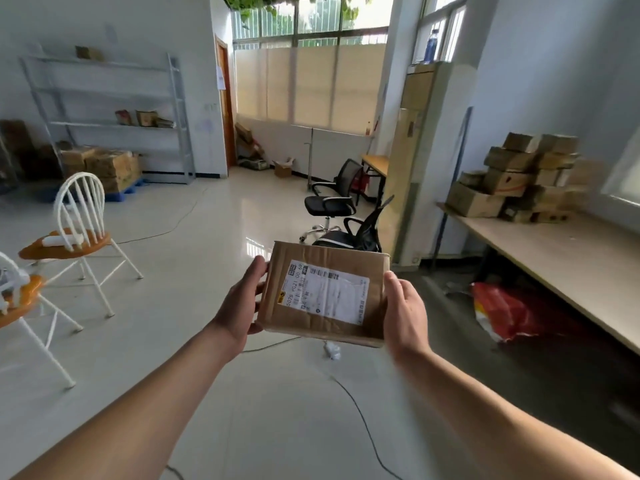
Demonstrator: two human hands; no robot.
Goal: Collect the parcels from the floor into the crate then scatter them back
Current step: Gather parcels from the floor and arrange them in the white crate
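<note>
— What have you got?
— Left of the parcel (325,296), a white chair (81,216). My left hand (242,306) grips the parcel's left edge and my right hand (405,313) its right edge. It's held above the floor (294,410), label up.
— And further right?
— A red bag (502,313), then the table (554,251), both right of the parcel.

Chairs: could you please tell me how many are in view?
4. At left, the farther white chair and the nearer white chair, cropped. Mid-room, the farther black chair and the nearer black chair, partly behind the parcel. Others may be hidden.
</note>
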